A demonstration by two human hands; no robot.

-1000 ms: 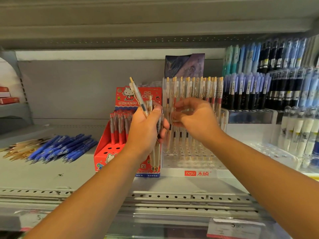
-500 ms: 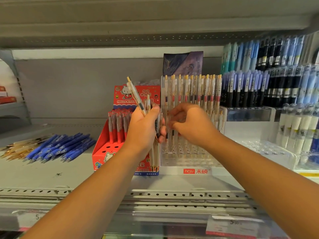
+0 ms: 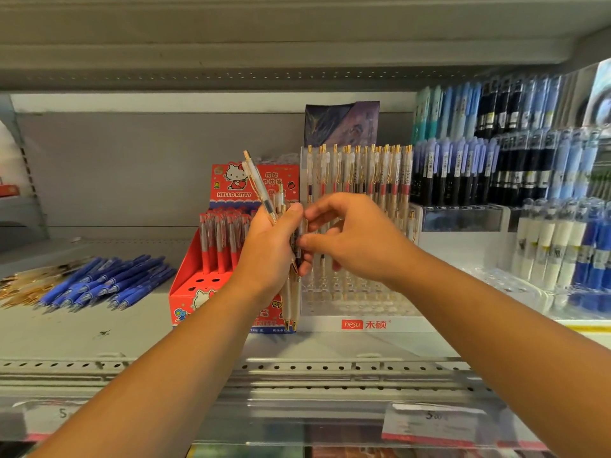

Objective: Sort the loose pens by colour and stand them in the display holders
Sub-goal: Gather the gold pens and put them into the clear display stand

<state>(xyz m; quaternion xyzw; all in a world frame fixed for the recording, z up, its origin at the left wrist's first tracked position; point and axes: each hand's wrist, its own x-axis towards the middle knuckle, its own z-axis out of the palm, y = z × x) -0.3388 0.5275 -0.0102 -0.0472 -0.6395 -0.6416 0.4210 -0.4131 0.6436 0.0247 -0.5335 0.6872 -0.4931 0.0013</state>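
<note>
**Picking one pen out of the bunch**

Gripping a bunch of clear pens (image 3: 287, 299) tight in the left hand (image 3: 267, 256), just in front of the clear holder (image 3: 363, 324). Pinching one pen of that bunch with the curled thumb and finger of the right hand (image 3: 350, 239). Looks about partway: back rows filled, front holes bare. Left to sort: blue pens (image 3: 105, 282) and gold pens (image 3: 29, 285), loose on the shelf (image 3: 82, 328).

Grey metal shelf (image 3: 99, 328) is running across the middle, upper shelf (image 3: 297, 38) hanging over at 12 o'clock, back panel (image 3: 132, 166) sitting at 10, price strip (image 3: 297, 421) glinting at 6
</note>
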